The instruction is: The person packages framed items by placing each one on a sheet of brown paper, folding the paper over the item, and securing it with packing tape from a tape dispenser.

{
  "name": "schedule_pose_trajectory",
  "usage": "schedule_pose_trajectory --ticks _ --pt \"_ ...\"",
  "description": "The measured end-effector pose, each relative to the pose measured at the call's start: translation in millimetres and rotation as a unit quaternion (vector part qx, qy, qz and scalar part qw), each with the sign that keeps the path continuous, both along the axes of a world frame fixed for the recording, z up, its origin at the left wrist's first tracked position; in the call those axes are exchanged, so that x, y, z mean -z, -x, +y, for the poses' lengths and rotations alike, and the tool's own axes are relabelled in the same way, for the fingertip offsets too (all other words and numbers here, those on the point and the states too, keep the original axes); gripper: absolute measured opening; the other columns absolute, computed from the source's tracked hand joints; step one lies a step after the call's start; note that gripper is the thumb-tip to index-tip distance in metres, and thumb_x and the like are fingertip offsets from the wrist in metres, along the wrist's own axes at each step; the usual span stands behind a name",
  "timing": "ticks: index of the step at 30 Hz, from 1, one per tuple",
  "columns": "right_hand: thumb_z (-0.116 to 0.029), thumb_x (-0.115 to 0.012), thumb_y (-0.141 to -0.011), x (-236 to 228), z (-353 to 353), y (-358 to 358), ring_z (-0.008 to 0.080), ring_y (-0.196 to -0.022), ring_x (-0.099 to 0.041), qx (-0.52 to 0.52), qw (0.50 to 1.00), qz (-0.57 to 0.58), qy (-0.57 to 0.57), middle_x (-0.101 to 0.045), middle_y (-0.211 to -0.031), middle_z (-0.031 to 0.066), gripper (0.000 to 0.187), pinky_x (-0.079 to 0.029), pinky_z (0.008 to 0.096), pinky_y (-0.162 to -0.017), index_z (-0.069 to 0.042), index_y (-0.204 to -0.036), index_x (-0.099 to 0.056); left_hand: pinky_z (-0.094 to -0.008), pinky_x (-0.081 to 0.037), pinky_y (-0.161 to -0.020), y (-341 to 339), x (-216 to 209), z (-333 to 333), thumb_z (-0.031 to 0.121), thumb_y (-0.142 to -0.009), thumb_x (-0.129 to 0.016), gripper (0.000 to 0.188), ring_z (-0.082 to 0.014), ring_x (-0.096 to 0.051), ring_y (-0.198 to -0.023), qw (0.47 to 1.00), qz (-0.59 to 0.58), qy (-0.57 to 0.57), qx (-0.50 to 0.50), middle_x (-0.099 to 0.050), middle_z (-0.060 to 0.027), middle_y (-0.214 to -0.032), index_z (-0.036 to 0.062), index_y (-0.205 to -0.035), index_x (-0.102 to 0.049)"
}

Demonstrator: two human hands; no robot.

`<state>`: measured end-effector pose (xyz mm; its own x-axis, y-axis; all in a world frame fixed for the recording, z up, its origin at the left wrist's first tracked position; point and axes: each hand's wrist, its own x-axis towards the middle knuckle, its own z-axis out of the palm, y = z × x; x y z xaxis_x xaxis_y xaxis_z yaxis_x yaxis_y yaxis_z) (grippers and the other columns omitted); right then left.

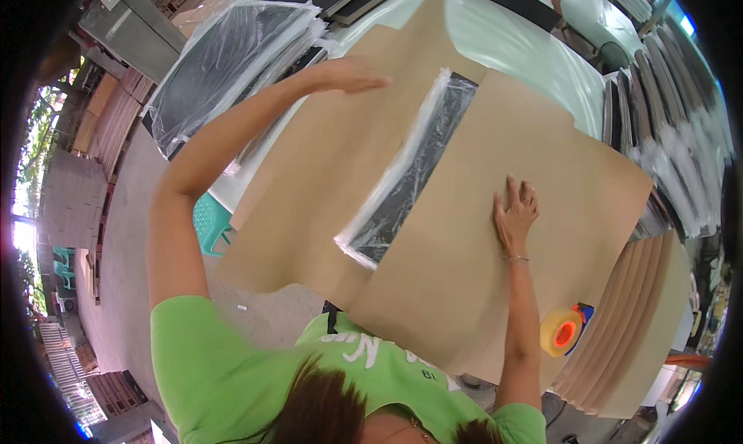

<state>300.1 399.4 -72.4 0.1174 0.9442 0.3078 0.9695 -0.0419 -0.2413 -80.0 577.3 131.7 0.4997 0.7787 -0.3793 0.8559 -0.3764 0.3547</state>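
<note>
The left hand rests flat, fingers together, on the left cardboard flap. The right hand presses flat, fingers slightly apart, on the right cardboard flap. Between both flaps, the plastic-wrapped black panel lies exposed mid-counter. A tape roll sits near the right edge.

A large sheet of brown cardboard lies folded over a flat black panel wrapped in clear plastic, which shows in the gap between two flaps; the left hand rests flat, fingers extended, on the far flap; the right hand presses palm down, fingers spread, on the near flap; a roll of tape with an orange core sits beside a stack of brown sheets; the pale green counter carries more plastic-wrapped black panels.
</note>
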Motion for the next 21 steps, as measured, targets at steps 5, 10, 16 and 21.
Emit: schedule_pose_trajectory --ticks 5,10,16,21 --pt "-0.034 -0.051 -0.094 -3.0 -14.0 -17.2 0.037 -0.135 -0.033 -0.118 0.992 0.022 0.031 -0.039 -0.147 0.0152 0.048 -0.024 0.048 -0.109 -0.021 -0.14 -0.047 -0.0437 -0.046 -0.086 -126.5 34.2 -70.1 0.052 -0.093 -0.046 0.057 -0.0332 -0.058 -0.103 0.976 -0.179 -0.119 0.018 -0.064 -0.0192 -0.102 -0.0007 -0.089 -0.066" --pt "-0.034 -0.047 -0.096 -3.1 -14.5 -11.6 0.0373 -0.136 -0.031 -0.11 0.994 -0.001 0.028 -0.036 -0.149 0.0156 0.048 -0.022 0.0488 -0.111 -0.017 -0.141 -0.045 -0.0478 -0.048 -0.075 -231.1 127.9 -116.2 0.04 -0.095 -0.046 0.045 -0.0381 -0.063 -0.087 0.983 -0.139 -0.116 -0.027 -0.066 -0.0205 -0.089 0.0017 -0.088 -0.068" --pt "-0.032 -0.042 -0.099 1.5 -16.8 -17.4 0.0382 -0.138 -0.028 -0.123 0.991 -0.011 0.041 -0.032 -0.151 0.0161 0.045 -0.02 0.0492 -0.112 -0.016 -0.14 -0.046 -0.0465 -0.05 -0.07 -263.5 171.7 -134.9 0.036 -0.094 -0.046 0.041 -0.037 -0.064 -0.076 0.984 -0.109 -0.045 -0.136 -0.066 -0.0179 -0.077 0.0025 -0.085 -0.068" --pt "-0.03 -0.039 -0.1 -0.6 -15.2 -18.6 0.0387 -0.14 -0.024 -0.126 0.99 0.016 0.063 -0.029 -0.152 0.0158 0.044 -0.019 0.0502 -0.112 -0.014 -0.14 -0.046 -0.0468 -0.049 -0.068 -266.2 202.2 -139.7 0.033 -0.094 -0.047 0.039 -0.0381 -0.062 -0.075 0.975 -0.14 -0.098 -0.142 -0.064 -0.0189 -0.075 0.0025 -0.079 -0.066"
